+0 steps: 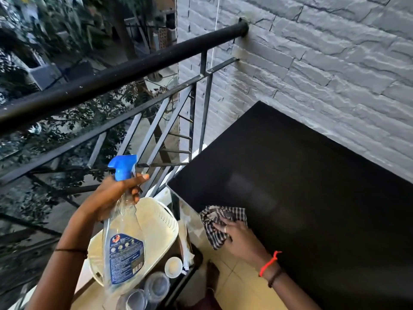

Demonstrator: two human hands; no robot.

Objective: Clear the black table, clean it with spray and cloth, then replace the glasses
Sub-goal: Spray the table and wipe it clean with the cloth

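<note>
Far left we see trees and rooftops below a black railing (pixel 125 70) whose slanted bars run across to the wall. In front of it our left hand (pixel 114 195) is wrapped closed around the neck of the spray bottle (pixel 123 249), just under its blue trigger head (pixel 123 167), with the thumb stretched out beside the head; the bottle is clear, carries a blue label and hangs tilted over the things below.

Under the bottle sits a cream plastic basket (pixel 156 222) with a slotted rim. Just beside its near edge stands a small white cup (pixel 173 266), and nearer us two clear glasses (pixel 156 286) stand close together, off the table, on a low surface whose dark edge shows to their right. We cannot tell what that surface is. A pale tiled floor (pixel 237 280) shows between it and the table.

Next comes our right hand (pixel 241 238), fingers curled shut on a black-and-white checked cloth (pixel 216 227) pressed at the table's near left edge; a ring sits on one finger and a red thread circles the wrist.

The black table (pixel 312 186) fills the right side, its top bare and matte with a faint pale smear near the middle. Its far edge lies against a grey stone-textured wall (pixel 324 63).
</note>
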